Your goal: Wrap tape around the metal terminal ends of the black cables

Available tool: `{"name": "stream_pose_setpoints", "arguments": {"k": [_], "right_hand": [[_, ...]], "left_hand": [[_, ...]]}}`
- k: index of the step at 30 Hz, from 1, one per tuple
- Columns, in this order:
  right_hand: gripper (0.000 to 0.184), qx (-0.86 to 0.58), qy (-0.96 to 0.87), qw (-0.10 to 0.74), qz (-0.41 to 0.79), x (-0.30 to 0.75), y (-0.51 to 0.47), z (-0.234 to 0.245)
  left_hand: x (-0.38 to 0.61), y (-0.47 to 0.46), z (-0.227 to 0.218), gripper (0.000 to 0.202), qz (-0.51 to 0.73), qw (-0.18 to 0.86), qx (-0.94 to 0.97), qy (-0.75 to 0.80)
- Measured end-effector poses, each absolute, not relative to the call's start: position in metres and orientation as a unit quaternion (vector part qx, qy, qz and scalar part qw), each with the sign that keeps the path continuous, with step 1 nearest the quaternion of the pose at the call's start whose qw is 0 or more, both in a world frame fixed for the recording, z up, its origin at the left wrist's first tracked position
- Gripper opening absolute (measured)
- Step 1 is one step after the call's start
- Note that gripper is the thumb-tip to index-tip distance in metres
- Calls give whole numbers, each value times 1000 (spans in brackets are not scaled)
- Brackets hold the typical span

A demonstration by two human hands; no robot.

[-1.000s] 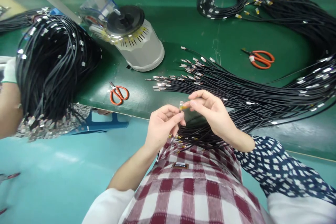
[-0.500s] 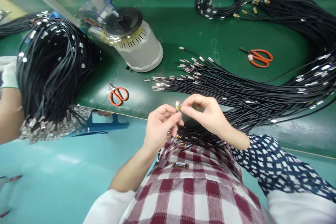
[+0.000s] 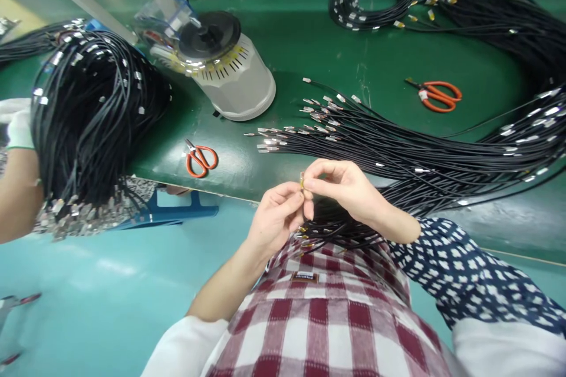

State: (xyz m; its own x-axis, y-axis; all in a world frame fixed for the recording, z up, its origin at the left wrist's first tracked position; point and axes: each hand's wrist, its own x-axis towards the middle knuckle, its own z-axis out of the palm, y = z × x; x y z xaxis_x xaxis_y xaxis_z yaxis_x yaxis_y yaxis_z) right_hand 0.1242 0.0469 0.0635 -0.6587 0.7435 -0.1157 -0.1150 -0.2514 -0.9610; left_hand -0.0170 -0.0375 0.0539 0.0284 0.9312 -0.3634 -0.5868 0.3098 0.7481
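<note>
Between my fingertips is the end of a black cable, a small metal connector (image 3: 302, 180) with some yellow tape on it. My left hand (image 3: 280, 212) pinches it from the left and below, and my right hand (image 3: 342, 182) pinches it from the right, the two hands nearly touching. Cable ends with yellow bits (image 3: 327, 230) hang under my hands at the table edge, over the checked apron. Beyond my hands lies a bundle of black cables (image 3: 375, 135) with silvery connector ends pointing left. How the fingers meet the connector is partly hidden.
A grey tape dispenser (image 3: 243, 82) with a black disc stands ahead to the left. Orange-handled snips (image 3: 201, 161) lie near the edge, another pair of snips (image 3: 437, 96) at right. A coiled cable (image 3: 340, 0) lies behind. At left a co-worker's gloved hand (image 3: 20, 123) touches hanging cables (image 3: 97, 112).
My right fingers have closed in over the connector, which shows narrower, edge-on now. My left hand has shifted slightly right and down. The co-worker's hand moved slightly right.
</note>
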Motion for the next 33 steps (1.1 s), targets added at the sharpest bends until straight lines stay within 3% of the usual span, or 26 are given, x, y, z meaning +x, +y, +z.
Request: {"name": "stream_pose_setpoints", "arguments": {"k": [5, 10, 18, 27, 33], "right_hand": [[11, -291, -666, 361, 585, 124, 44, 66], [10, -297, -712, 416, 482, 125, 38, 73], [15, -311, -479, 278, 773, 127, 48, 65], [23, -288, -497, 218, 789, 126, 59, 71], [15, -299, -560, 235, 736, 126, 60, 73]], "left_hand": [[-14, -37, 54, 23, 553, 681, 214, 430], [-13, -39, 57, 22, 576, 609, 240, 490], [-10, -37, 60, 19, 575, 606, 242, 494], [-11, -37, 55, 18, 569, 666, 199, 440], [-17, -37, 50, 23, 543, 709, 174, 416]]}}
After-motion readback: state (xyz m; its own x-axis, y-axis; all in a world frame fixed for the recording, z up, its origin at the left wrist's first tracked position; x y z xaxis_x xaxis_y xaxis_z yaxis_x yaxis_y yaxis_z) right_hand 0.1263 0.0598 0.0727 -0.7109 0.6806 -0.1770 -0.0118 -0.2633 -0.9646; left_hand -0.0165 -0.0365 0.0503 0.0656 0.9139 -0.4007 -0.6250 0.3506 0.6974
